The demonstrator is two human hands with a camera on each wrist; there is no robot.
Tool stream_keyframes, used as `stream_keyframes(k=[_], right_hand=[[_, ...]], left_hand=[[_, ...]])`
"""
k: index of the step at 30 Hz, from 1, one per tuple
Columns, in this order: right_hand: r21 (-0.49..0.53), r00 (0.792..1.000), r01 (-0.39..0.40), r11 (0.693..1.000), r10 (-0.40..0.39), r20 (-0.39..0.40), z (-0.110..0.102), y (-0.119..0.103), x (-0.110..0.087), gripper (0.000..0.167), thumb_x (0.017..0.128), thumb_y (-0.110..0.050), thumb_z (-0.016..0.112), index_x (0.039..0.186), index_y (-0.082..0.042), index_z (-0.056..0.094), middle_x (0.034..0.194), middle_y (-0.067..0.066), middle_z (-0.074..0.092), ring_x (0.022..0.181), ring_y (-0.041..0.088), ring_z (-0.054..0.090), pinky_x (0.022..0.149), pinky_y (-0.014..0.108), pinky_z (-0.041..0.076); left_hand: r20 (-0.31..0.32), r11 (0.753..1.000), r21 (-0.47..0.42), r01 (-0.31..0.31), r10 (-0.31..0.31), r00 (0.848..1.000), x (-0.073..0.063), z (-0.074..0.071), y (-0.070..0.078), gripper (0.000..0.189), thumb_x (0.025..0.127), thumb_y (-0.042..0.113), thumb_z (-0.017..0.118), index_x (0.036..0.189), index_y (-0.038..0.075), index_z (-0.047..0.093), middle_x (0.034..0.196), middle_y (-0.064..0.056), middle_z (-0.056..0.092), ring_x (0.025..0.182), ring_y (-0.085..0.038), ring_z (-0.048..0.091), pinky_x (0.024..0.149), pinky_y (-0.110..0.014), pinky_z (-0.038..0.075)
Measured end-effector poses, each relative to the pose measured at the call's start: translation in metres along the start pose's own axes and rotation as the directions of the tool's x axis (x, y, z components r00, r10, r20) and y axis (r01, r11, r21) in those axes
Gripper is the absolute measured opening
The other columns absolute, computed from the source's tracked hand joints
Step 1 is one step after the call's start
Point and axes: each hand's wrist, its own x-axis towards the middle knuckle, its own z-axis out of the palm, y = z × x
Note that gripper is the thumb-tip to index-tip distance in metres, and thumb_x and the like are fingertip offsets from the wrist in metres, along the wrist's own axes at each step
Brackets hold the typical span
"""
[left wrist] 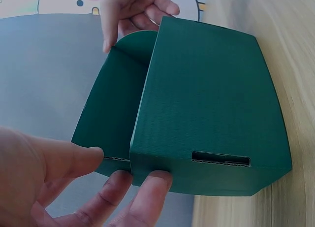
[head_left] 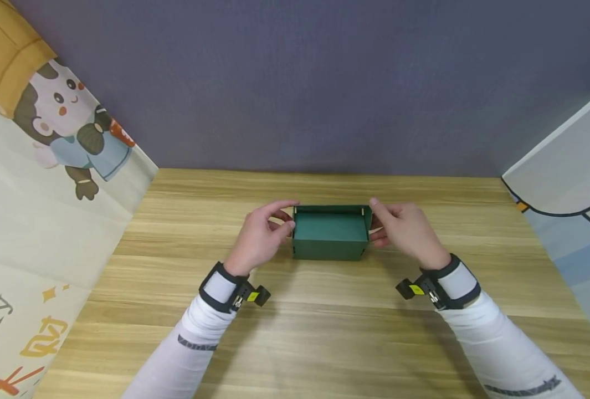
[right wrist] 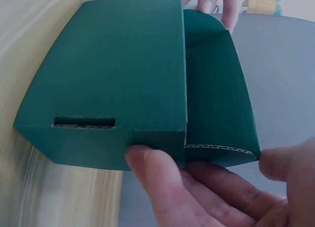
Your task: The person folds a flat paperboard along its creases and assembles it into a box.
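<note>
A small green cardboard box (head_left: pixel 329 249) stands on the table, its lid (left wrist: pixel 110 101) partly raised and leaving a gap along one long edge. At the box's left end, my left hand (head_left: pixel 262 235) grips with the thumb at the lid's corner and fingertips (left wrist: pixel 158 178) against the end wall. My right hand (head_left: pixel 406 230) holds the opposite end in much the same way, its thumb on the lid's corner (right wrist: pixel 256 155) and its fingers along the end wall. A narrow slot (right wrist: pixel 83 122) shows near the box's edge. The inside is mostly hidden in shadow.
The wood-grain table (head_left: pixel 324 332) extends around the box. A dark grey-blue panel (head_left: pixel 324 83) rises behind it. Cartoon-printed sheets (head_left: pixel 50 221) border the left and right sides. Wrist cameras (head_left: pixel 257 295) are strapped to both wrists.
</note>
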Motion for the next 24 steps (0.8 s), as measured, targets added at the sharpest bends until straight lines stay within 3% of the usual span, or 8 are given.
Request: stream_keyframes(k=[4,8,13,24], right_hand=[[0.029,1.000,-0.015,0.999,0.015,0.025,-0.002,0.001,0.000,0.073,0.108,-0.058,0.051,0.136,0.007,0.066,0.114,0.026,0.074,0.087,0.032,0.079,0.074,0.042,0.065],[0.049,0.999,-0.021,0.999,0.019,0.046,-0.004,0.000,0.000,0.068,0.109,-0.054,0.053,0.138,0.006,0.065,0.118,0.027,0.073,0.090,0.031,0.079,0.075,0.040,0.065],[0.057,0.998,-0.015,0.998,0.011,0.060,-0.006,0.001,-0.001,0.065,0.109,-0.052,0.056,0.138,0.005,0.066,0.123,0.027,0.071,0.093,0.032,0.078,0.076,0.039,0.065],[0.112,0.994,-0.039,0.993,0.027,0.109,-0.008,0.003,0.000,0.059,0.108,-0.042,0.063,0.136,0.011,0.064,0.129,0.029,0.067,0.097,0.031,0.078,0.082,0.040,0.064]], left_hand=[[-0.002,1.000,-0.009,0.000,0.000,1.000,0.000,0.000,-0.001,0.039,0.104,0.010,0.068,0.142,0.018,0.067,0.110,-0.008,0.069,0.079,-0.024,0.075,0.061,-0.038,0.060],[-0.014,0.998,-0.066,0.006,-0.007,1.000,0.001,0.000,0.000,0.032,0.108,0.025,0.065,0.138,0.016,0.071,0.109,-0.010,0.070,0.079,-0.032,0.076,0.069,-0.048,0.064],[-0.026,0.991,-0.132,0.038,-0.042,0.999,0.005,0.000,0.000,0.040,0.110,0.039,0.061,0.134,0.009,0.073,0.109,-0.014,0.072,0.082,-0.039,0.077,0.076,-0.054,0.064],[-0.016,0.972,-0.214,0.097,-0.103,0.995,0.010,-0.003,-0.001,0.032,0.105,0.028,0.071,0.124,0.003,0.077,0.109,-0.016,0.072,0.079,-0.033,0.077,0.079,-0.058,0.063]])
